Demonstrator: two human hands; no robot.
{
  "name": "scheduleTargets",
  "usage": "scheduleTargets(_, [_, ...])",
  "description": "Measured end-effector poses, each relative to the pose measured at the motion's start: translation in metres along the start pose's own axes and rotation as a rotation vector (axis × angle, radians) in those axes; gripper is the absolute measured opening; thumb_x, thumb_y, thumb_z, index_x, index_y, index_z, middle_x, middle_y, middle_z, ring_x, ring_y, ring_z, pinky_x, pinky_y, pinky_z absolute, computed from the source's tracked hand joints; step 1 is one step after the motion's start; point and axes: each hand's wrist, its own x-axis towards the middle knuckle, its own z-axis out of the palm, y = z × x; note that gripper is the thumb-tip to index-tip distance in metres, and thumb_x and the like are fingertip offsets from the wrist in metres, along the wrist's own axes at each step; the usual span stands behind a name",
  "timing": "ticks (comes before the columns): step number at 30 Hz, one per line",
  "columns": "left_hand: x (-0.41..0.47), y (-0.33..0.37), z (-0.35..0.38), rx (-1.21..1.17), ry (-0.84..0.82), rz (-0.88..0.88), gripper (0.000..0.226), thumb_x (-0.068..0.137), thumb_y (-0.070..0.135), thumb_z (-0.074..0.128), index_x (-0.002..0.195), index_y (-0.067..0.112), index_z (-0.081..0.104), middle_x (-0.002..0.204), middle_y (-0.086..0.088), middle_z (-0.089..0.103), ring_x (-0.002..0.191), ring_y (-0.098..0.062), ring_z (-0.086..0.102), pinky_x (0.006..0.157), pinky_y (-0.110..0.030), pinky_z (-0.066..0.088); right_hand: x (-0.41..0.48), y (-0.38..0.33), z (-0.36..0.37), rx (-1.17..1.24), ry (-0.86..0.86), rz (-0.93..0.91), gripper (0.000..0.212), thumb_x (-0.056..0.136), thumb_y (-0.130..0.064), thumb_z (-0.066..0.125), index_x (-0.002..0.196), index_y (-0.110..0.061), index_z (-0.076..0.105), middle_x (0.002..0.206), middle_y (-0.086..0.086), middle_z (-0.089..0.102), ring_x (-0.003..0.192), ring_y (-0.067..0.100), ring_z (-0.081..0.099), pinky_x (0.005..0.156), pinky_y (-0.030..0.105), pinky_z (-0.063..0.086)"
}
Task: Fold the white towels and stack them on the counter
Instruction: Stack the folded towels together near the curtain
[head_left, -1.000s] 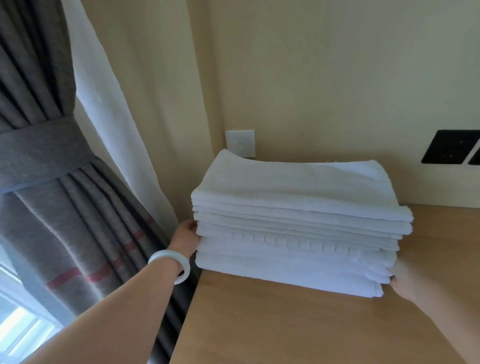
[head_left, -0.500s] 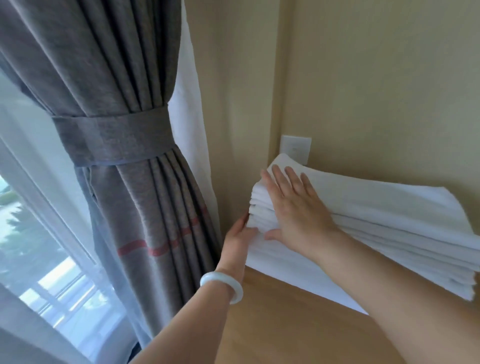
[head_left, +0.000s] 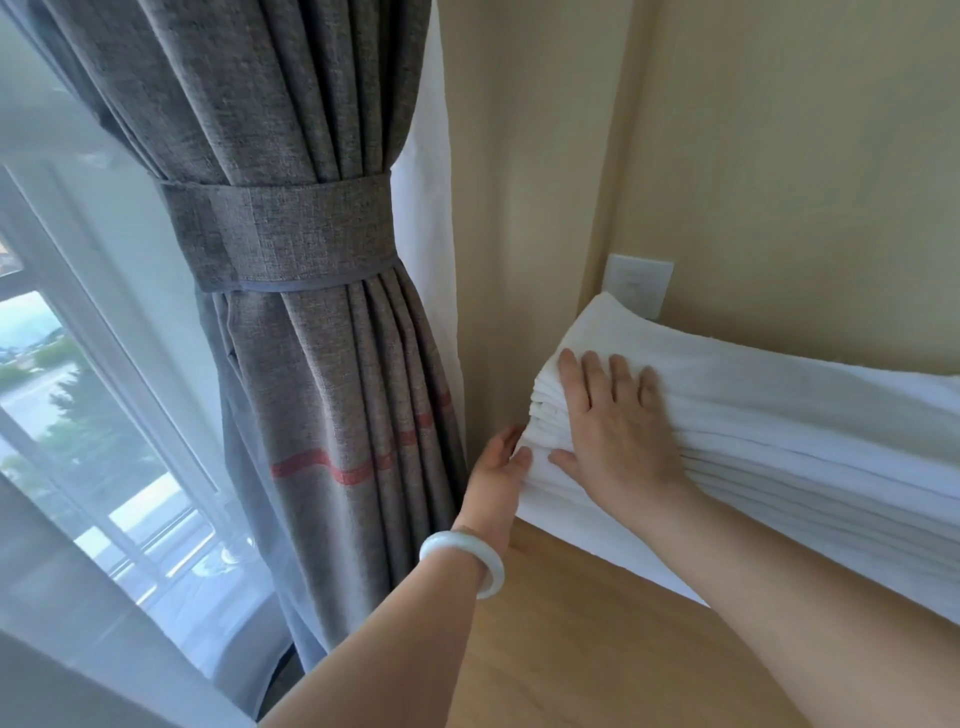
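A stack of several folded white towels (head_left: 789, 415) sits on the wooden counter (head_left: 597, 649) against the beige wall. My right hand (head_left: 613, 431) lies flat with straight fingers against the stack's near left corner. My left hand (head_left: 498, 467), with a white bangle on its wrist, touches the stack's left end low down, thumb on the towel edges; its fingers are hidden behind the stack.
A grey curtain (head_left: 311, 338) tied with a band hangs just left of the counter's edge, with a window (head_left: 78, 415) behind sheer fabric. A white wall switch (head_left: 636, 283) is behind the towels.
My right hand has come from the stack's right end to its left corner and now lies flat there. My view swung left toward the curtain. The left hand stays at the left end.
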Motion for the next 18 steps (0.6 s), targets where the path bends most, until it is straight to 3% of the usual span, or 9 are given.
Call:
scheduleTargets(4, [0.004, -0.001, -0.001, -0.143, 0.075, -0.024, 0.032, 0.102, 0.013, 0.043, 0.124, 0.029, 0.060, 0.125, 0.000, 0.066, 0.117, -0.018, 0.061, 0.108, -0.041, 0.044, -0.005, -0.004, 0.001, 0.054, -0.042, -0.053, 0.102, 0.077, -0.053, 0.070, 0.150, -0.005, 0.019, 0.149, 0.021, 0.034, 0.137, 0.044, 0.032, 0.114, 0.056, 0.025])
scheduleTargets(8, [0.002, 0.011, -0.003, -0.188, 0.152, -0.048, 0.033, 0.103, 0.008, 0.039, 0.107, 0.027, 0.065, 0.117, 0.001, 0.068, 0.113, -0.017, 0.063, 0.101, -0.033, 0.048, -0.005, 0.013, -0.022, 0.352, -0.008, -0.041, 0.090, 0.087, -0.056, 0.057, 0.153, -0.013, 0.014, 0.159, 0.007, 0.021, 0.147, 0.025, 0.018, 0.121, 0.044, 0.008])
scheduleTargets(10, [0.001, 0.018, -0.007, -0.076, 0.210, -0.038, 0.027, 0.101, 0.009, 0.045, 0.098, 0.027, 0.065, 0.106, 0.003, 0.068, 0.106, -0.019, 0.064, 0.093, -0.030, 0.051, -0.008, 0.032, -0.039, 0.441, 0.033, 0.069, 0.070, 0.092, -0.054, 0.047, 0.147, -0.013, 0.034, 0.154, 0.007, 0.034, 0.142, 0.025, 0.030, 0.116, 0.042, 0.020])
scheduleTargets(13, [-0.002, 0.028, -0.011, 0.109, 0.151, -0.025, 0.010, 0.089, 0.012, 0.067, 0.096, 0.020, 0.066, 0.100, 0.000, 0.067, 0.101, -0.024, 0.064, 0.092, -0.036, 0.054, -0.015, 0.072, -0.053, 0.499, 0.068, 0.241, 0.044, 0.099, -0.041, 0.037, 0.130, -0.016, 0.057, 0.128, 0.011, 0.062, 0.117, 0.032, 0.054, 0.093, 0.041, 0.041])
scheduleTargets(15, [-0.002, 0.029, -0.013, 0.248, 0.109, -0.049, 0.024, 0.081, 0.015, 0.077, 0.101, 0.018, 0.064, 0.101, 0.000, 0.065, 0.098, -0.021, 0.063, 0.089, -0.035, 0.055, -0.008, 0.094, -0.055, 0.497, 0.023, 0.241, 0.036, 0.100, -0.032, 0.038, 0.126, -0.022, 0.062, 0.122, 0.011, 0.066, 0.110, 0.033, 0.058, 0.086, 0.039, 0.045])
scheduleTargets(18, [-0.002, 0.027, -0.014, 0.286, 0.113, -0.098, 0.032, 0.077, 0.020, 0.082, 0.103, 0.017, 0.064, 0.101, 0.002, 0.066, 0.096, -0.019, 0.064, 0.090, -0.037, 0.055, 0.015, 0.099, -0.048, 0.579, -0.081, 0.140, 0.032, 0.099, -0.029, 0.046, 0.128, -0.034, 0.059, 0.135, 0.000, 0.058, 0.113, 0.024, 0.054, 0.089, 0.034, 0.041])
